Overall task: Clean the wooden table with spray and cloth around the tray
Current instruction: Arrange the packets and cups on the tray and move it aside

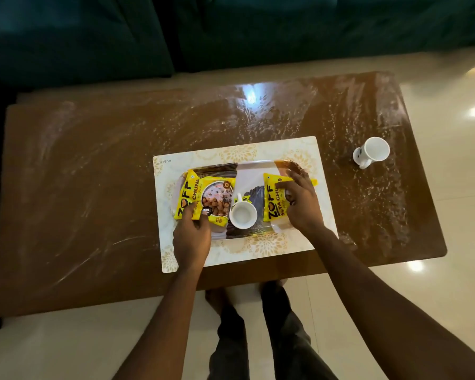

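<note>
Wooden table (pixel 80 187), glossy brown, its top streaked and speckled with pale wet smears, heaviest at the far and right sides. Pale placemat (pixel 231 153) with gold floral print lies near the front edge; the tray (pixel 255 167) sits on it, roughly centred.

Left hand (pixel 191 238): at the tray's near left corner, fingers curled, thumb and forefinger pinching the near edge of the left yellow packet (pixel 192 187). Cannot tell whether the tray rim is in the grip too.

Right hand (pixel 302 207): on top of the right yellow packet (pixel 272 201), fingers bent and spread, thumb and fingertips clutching the wrapper.

White cup (pixel 243 213) stands upright on the tray between the two packets, touching the left one. Second white mug (pixel 372 152) sits on bare wood well right of the placemat, among the droplets.

Dark teal sofa (pixel 93 37) beyond the table; shiny pale floor (pixel 450 187); bare feet (pixel 217 297) at the near edge.
</note>
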